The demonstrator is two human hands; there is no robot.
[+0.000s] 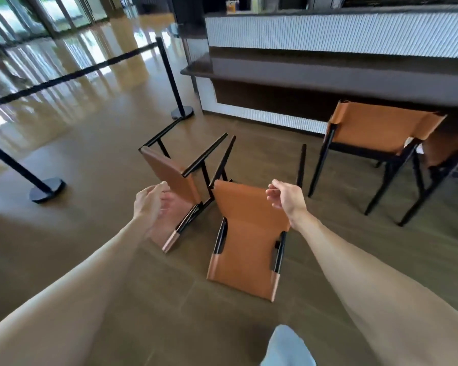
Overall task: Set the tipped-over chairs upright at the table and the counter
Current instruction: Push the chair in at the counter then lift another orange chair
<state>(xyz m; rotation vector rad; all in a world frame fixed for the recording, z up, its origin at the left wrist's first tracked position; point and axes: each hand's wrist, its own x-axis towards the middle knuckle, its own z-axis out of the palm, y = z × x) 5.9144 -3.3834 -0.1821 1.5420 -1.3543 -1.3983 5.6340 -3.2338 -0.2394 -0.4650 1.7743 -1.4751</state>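
A tan leather chair with a black frame (245,233) lies tipped over on the floor in front of me, its legs pointing away toward the counter (328,75). A second tipped chair (169,173) lies just to its left, legs up and back. My left hand (154,200) hovers over the left chair's leather with loosely curled fingers and holds nothing. My right hand (286,195) hangs above the near chair's upper edge, fingers loosely curled and holding nothing. An upright chair (381,130) stands at the counter on the right.
Two black queue posts (179,109) (41,190) joined by a belt stand on the shiny floor to the left. Part of another tan chair (450,151) shows at the right edge. My light blue trouser leg (288,347) is at the bottom.
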